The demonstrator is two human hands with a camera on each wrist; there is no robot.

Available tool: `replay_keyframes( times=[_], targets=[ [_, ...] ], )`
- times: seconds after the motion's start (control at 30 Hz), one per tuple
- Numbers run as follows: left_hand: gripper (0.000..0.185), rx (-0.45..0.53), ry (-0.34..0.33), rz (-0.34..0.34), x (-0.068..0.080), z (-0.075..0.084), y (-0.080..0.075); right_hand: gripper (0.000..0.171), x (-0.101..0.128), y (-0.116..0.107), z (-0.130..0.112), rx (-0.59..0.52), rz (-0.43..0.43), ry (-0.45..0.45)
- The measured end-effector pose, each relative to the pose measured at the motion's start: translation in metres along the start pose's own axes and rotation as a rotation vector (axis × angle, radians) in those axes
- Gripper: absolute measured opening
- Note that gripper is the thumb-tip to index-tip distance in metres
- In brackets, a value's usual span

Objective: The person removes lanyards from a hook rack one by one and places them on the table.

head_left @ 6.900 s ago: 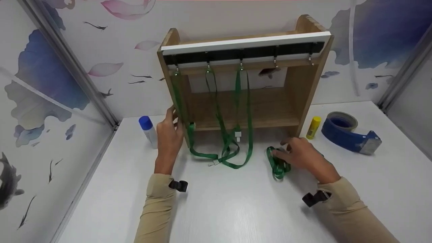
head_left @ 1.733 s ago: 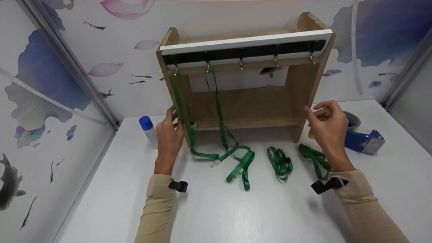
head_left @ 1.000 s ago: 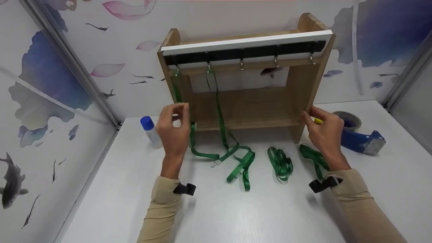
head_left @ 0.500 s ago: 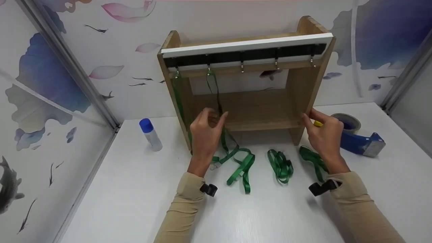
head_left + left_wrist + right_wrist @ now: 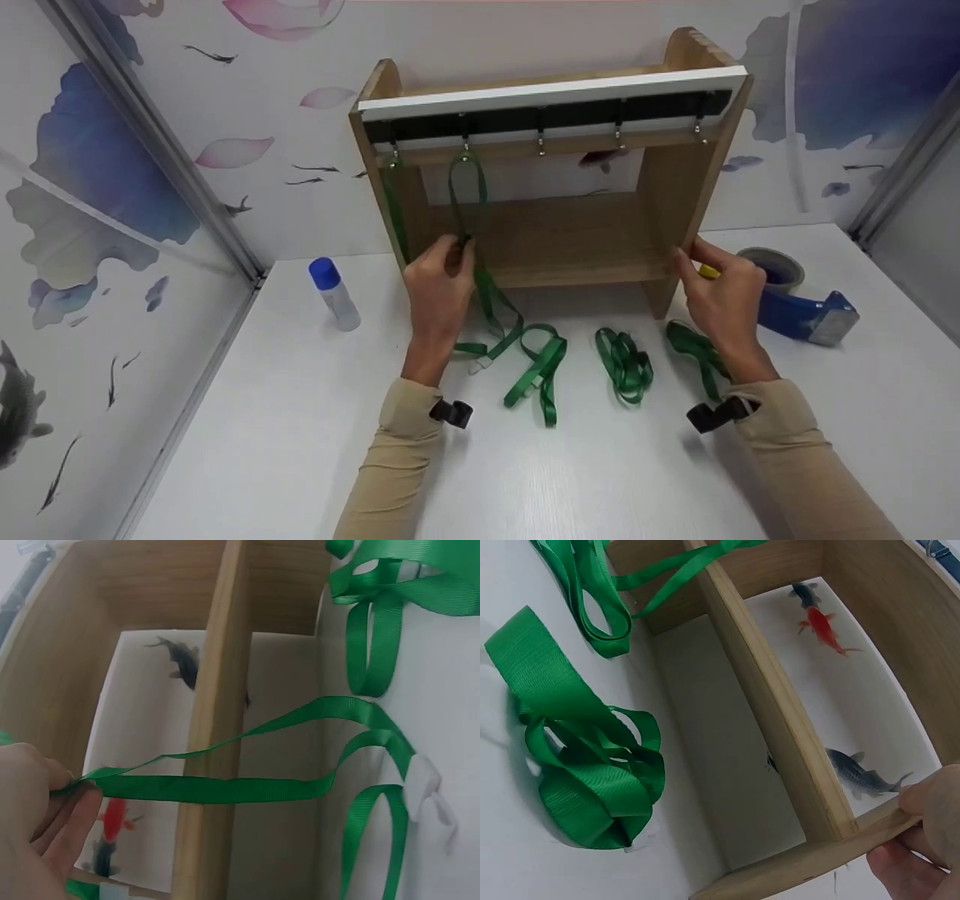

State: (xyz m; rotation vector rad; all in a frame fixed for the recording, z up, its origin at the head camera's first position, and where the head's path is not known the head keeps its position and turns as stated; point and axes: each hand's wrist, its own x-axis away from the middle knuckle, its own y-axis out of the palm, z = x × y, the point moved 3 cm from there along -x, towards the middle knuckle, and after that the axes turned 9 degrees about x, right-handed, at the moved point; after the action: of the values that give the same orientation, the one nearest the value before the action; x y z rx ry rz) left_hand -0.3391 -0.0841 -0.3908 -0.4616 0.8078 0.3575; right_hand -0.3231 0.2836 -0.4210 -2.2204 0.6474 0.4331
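Note:
A wooden rack (image 5: 675, 187) with a row of hooks stands at the back of the white table. My left hand (image 5: 456, 251) pinches the green lanyard (image 5: 466, 187) that hangs from the second hook; the left wrist view shows the strap (image 5: 225, 787) taut from my fingertips (image 5: 79, 799). Another lanyard (image 5: 394, 210) hangs from the first hook. My right hand (image 5: 694, 259) grips the rack's right side panel (image 5: 840, 840). Three more green lanyards lie on the table in front: one loose (image 5: 541, 367), one bundled (image 5: 624, 364), one (image 5: 690, 346) by my right wrist.
A blue-capped bottle (image 5: 334, 294) stands left of the rack. A yellow glue stick (image 5: 706, 271) and a blue tape dispenser (image 5: 799, 306) sit to its right. Patterned walls close in at the back and both sides. White tabletop (image 5: 570, 480) stretches toward me.
My left hand left the rack's left side, moved right and pinched the second hook's lanyard. The right hand came to hold the right panel. The third hook's lanyard now lies on the table.

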Motion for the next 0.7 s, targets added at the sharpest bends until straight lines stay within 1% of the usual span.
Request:
replay_keyframes(
  times=[0.1,0.17,0.33,0.4,0.47,0.53,0.7],
  targets=[
    [0.016,0.039,0.000,-0.003,-0.005,0.001,-0.008,0.041,0.001,0.000,0.000,-0.002,0.005,-0.002],
    [0.018,0.063,0.006,0.012,-0.008,0.003,-0.014,0.041,0.001,0.000,0.000,-0.003,0.006,0.000],
    [0.023,0.121,0.070,0.059,-0.018,0.014,-0.033,0.040,0.000,0.000,0.000,-0.011,0.007,-0.011],
    [0.026,0.128,0.099,0.054,-0.022,0.018,-0.040,0.039,0.000,-0.001,0.000,-0.013,0.014,-0.020],
    [0.029,0.130,0.113,0.027,-0.025,0.021,-0.045,0.038,-0.001,0.000,0.001,-0.010,0.020,-0.026],
    [0.030,0.109,0.101,-0.028,-0.027,0.021,-0.047,0.038,-0.002,0.000,0.002,-0.009,0.021,-0.026],
    [0.028,0.007,0.002,-0.214,-0.026,0.013,-0.046,0.038,-0.002,0.001,0.003,-0.010,0.006,-0.011]
  ],
)
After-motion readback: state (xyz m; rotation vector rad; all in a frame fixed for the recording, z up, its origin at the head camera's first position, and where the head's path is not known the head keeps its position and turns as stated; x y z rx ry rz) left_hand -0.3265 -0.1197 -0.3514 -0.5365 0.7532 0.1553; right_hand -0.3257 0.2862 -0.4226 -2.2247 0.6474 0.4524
